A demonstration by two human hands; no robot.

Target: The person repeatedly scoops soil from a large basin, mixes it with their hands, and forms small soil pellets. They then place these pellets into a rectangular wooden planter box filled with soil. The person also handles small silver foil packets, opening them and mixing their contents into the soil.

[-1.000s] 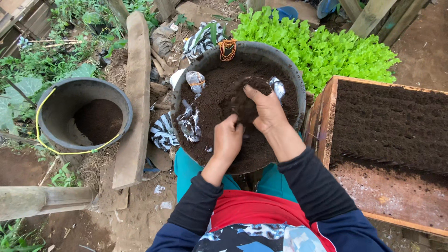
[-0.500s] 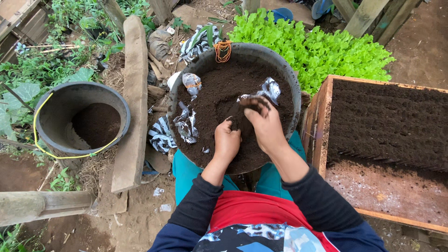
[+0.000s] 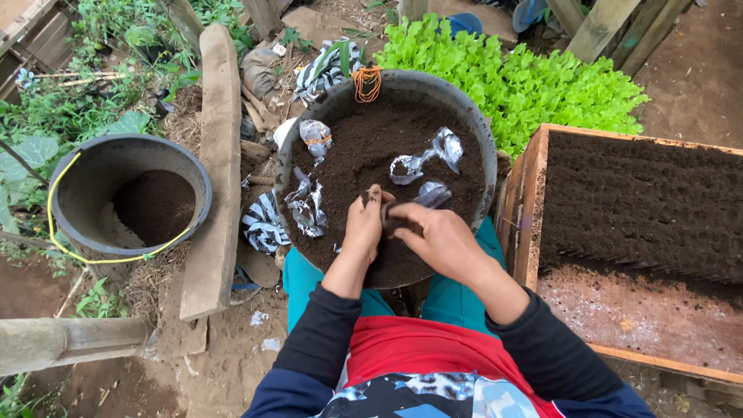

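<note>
A large dark basin [image 3: 487, 155] full of dark soil [image 3: 364, 143] rests on my lap. My left hand [image 3: 362, 224] and my right hand [image 3: 429, 236] meet over the near part of the soil, fingers curled together around a small clump of soil [image 3: 387, 219] between them. Crumpled clear plastic bags lie on the soil: one pair [image 3: 426, 159] just beyond my right hand, another [image 3: 308, 205] left of my left hand, one more [image 3: 316, 133] at the basin's left rim. An orange rubber-band bundle [image 3: 368, 81] hangs on the far rim.
A black bucket [image 3: 77, 224] with a yellow handle, partly filled with soil, stands at left. A wooden plank [image 3: 213, 170] lies between it and the basin. A wooden seed tray [image 3: 642, 209] filled with soil is at right. Green lettuce seedlings [image 3: 526, 77] grow behind.
My right hand has pulled back from the middle of the soil toward me and joined my left hand. The plastic bags beyond it are now uncovered.
</note>
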